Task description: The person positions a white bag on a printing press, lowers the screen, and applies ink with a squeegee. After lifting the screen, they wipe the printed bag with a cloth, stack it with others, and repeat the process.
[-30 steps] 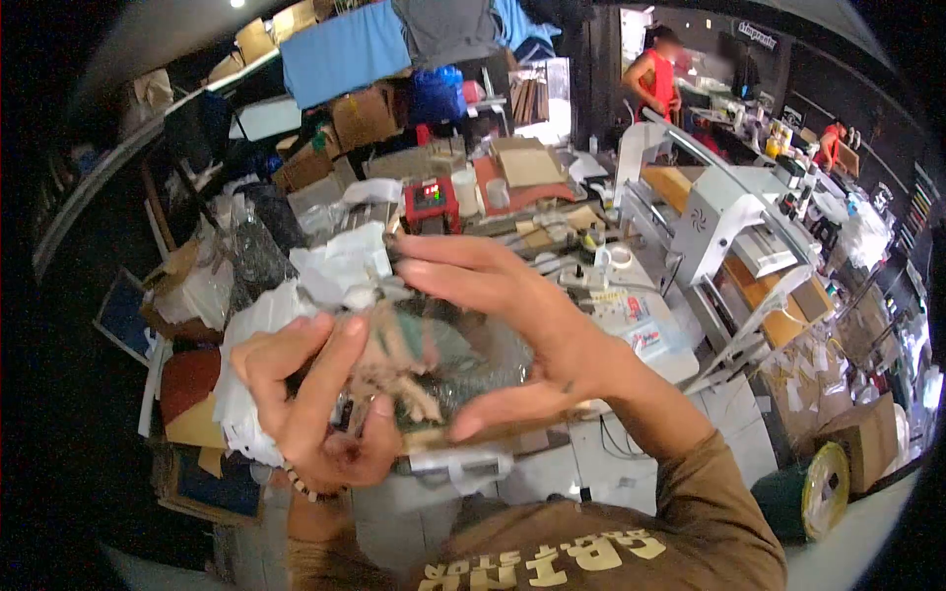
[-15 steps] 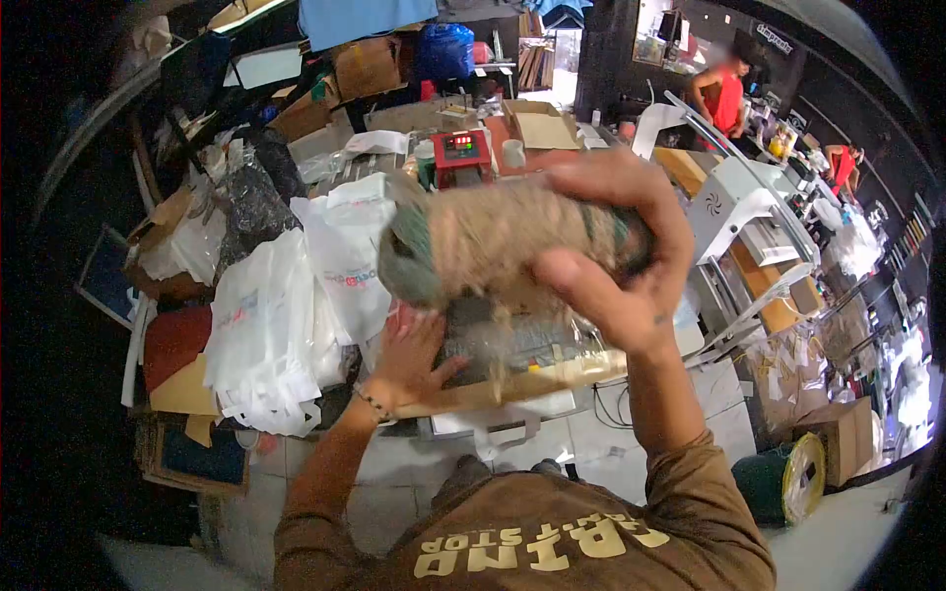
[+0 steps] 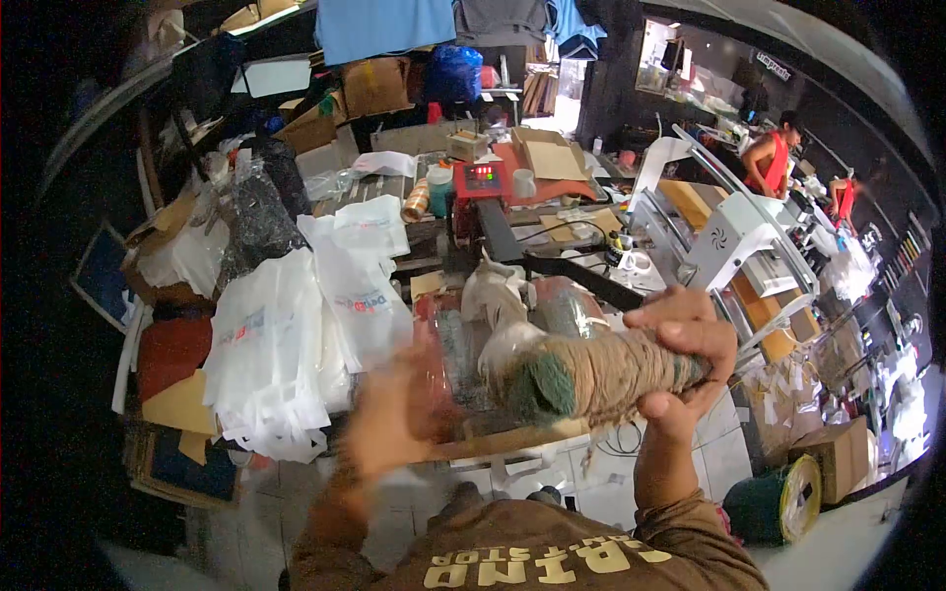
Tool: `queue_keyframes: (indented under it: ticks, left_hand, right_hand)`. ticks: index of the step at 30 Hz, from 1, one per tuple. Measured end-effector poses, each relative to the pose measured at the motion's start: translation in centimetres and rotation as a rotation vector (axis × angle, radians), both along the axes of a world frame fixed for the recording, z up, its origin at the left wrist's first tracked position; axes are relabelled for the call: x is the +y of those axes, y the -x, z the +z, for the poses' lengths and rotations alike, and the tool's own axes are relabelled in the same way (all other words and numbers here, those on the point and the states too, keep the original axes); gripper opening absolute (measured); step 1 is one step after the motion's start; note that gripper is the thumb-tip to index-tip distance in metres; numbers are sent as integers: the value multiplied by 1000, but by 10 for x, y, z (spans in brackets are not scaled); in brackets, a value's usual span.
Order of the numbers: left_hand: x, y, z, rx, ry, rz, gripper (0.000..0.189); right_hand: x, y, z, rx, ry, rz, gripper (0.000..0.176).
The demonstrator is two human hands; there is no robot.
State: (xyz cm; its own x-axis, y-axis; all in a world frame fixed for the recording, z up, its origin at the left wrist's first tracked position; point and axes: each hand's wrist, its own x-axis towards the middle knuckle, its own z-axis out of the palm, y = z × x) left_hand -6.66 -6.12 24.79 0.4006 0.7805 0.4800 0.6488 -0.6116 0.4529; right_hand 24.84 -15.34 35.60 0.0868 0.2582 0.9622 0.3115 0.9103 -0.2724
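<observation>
My right hand point(image 3: 695, 355) is closed around one end of a thick roll of brown twine point(image 3: 631, 372). The roll lies sideways over the front of the bench, its green end pointing left and loose strands trailing beneath. My left hand point(image 3: 389, 409), smeared by motion, is at the bench's front edge, close to a plastic-wrapped red and grey bundle point(image 3: 443, 345). Behind the roll is a crumpled white plastic bag point(image 3: 501, 300), with another clear-wrapped bundle point(image 3: 572, 305) to its right.
Printed white plastic bags point(image 3: 266, 345) are piled at the left. A machine with a red control box point(image 3: 481, 179) stands mid-bench; a white-framed machine point(image 3: 724, 236) is at the right. One person in red point(image 3: 769, 163) works far right. A green spool point(image 3: 774, 502) sits on the floor.
The roll of twine in my right hand has come down and to the right, nearer my body. My left hand has lifted off the bundle and moved slightly left and down.
</observation>
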Motion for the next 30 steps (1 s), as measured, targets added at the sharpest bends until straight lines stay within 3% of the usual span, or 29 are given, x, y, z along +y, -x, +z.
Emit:
queue_keyframes:
  ticks: [2,4,5,7,8,10,12,13,14,16,18,19,24,30]
  left_hand:
    - [-12,103,85,-514,-172,127,68]
    - [-31,199,153,-692,-321,44,61]
    - [-30,193,160,-583,-371,194,57]
    - [0,172,167,-635,-21,312,51]
    - [25,159,156,-801,369,284,50]
    - [53,103,108,-191,211,-59,45]
    - [126,77,-10,-201,385,-551,45]
    - [119,37,-33,-109,488,-502,49]
    - [120,9,-69,-39,307,-553,55]
    - [125,-24,-103,280,209,-597,55]
    - [129,-35,-136,366,96,-565,59]
    - [125,-39,-140,455,-18,-526,62]
    - [111,-40,-135,506,88,-510,69]
    - [116,-39,-139,532,11,-543,71]
  right_hand:
    - [-9,1,-4,-25,112,-64,61]
    - [-1,0,-9,19,-19,-9,55]
    - [-4,6,-8,42,-2,-5,57]
    - [-7,10,-15,53,14,-26,59]
    - [-8,10,-18,53,-8,-56,61]
    - [-12,5,-22,-4,45,-50,63]
    - [-11,7,-27,-18,-34,-118,59]
    - [-13,4,-31,-10,-14,-97,59]
    - [-15,-1,-32,-11,-7,-94,59]
    - [-14,-10,-30,-175,-10,82,62]
    - [-18,-8,-35,-194,22,43,61]
    - [-20,-6,-38,-162,20,16,60]
    - [-30,5,-65,114,47,-108,49]
    - [-23,11,-70,155,-22,-88,41]
